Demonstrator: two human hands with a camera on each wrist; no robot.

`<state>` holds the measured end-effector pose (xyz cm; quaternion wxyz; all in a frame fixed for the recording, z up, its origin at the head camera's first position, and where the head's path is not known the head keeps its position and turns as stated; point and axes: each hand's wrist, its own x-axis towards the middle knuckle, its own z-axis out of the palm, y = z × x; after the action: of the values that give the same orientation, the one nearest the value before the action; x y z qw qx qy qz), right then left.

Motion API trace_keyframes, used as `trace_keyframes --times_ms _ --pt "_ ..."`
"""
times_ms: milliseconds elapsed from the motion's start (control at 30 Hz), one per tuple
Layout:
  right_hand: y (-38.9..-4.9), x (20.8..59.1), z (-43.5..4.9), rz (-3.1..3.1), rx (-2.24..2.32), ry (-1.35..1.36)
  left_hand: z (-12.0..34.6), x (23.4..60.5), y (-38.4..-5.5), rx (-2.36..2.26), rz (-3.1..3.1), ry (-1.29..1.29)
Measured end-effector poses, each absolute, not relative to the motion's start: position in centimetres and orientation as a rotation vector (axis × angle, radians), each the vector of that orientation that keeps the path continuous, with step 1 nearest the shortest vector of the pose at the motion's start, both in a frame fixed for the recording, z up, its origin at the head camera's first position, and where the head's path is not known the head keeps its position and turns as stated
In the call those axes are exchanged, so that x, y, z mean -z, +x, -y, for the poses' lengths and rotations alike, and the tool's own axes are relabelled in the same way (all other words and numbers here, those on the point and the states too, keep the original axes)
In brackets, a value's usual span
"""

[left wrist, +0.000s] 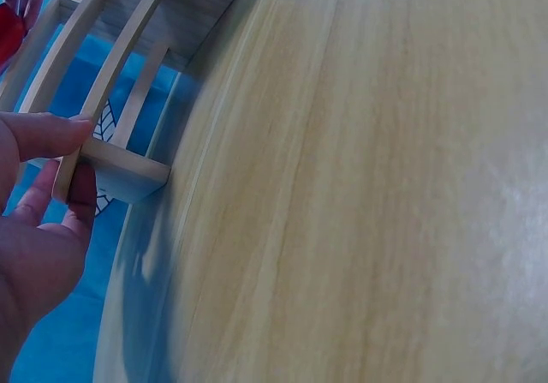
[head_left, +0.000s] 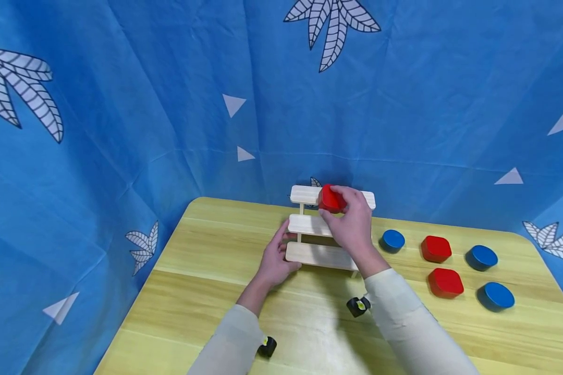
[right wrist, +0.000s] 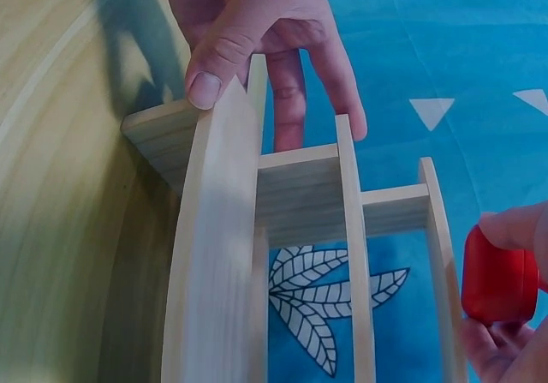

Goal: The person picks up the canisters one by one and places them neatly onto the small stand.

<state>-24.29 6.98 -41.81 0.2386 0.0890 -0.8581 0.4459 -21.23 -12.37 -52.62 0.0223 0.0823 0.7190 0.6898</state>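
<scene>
A three-tier wooden display shelf (head_left: 319, 253) stands near the back of the table, its tiers stepping up toward the curtain. My left hand (head_left: 276, 264) grips its left end; in the left wrist view, the thumb lies on the lowest board and fingers curl beneath it. Between thumb and fingers, my right hand (head_left: 355, 223) pinches a small red rounded-square box (head_left: 329, 199) at the top tier. The right wrist view shows this red box (right wrist: 499, 278) right beside the top board's edge. Part of the shelf's right side is hidden behind my right hand and forearm.
To the right of the shelf, two red rounded-square boxes (head_left: 436, 249) and three round blue boxes (head_left: 392, 241) sit on the wooden table (head_left: 206, 260). A blue curtain (head_left: 281, 104) with leaf prints hangs close behind the table and along its left side.
</scene>
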Motion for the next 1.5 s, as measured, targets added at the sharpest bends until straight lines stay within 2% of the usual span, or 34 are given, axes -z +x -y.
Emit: trace_keyframes --times_ms 700,1033,1500 --pt "-25.0 41.4 -6.1 2.380 -1.222 0.242 12.6 52.9 -21.3 -2.129 -2.212 0.256" --pt "-25.1 41.2 -5.7 2.389 -1.228 0.245 12.6 50.1 -20.0 -2.143 -2.167 0.260" --pt "-25.8 41.1 -4.9 2.409 -1.197 0.261 12.7 49.9 -20.0 -2.154 -2.152 0.261"
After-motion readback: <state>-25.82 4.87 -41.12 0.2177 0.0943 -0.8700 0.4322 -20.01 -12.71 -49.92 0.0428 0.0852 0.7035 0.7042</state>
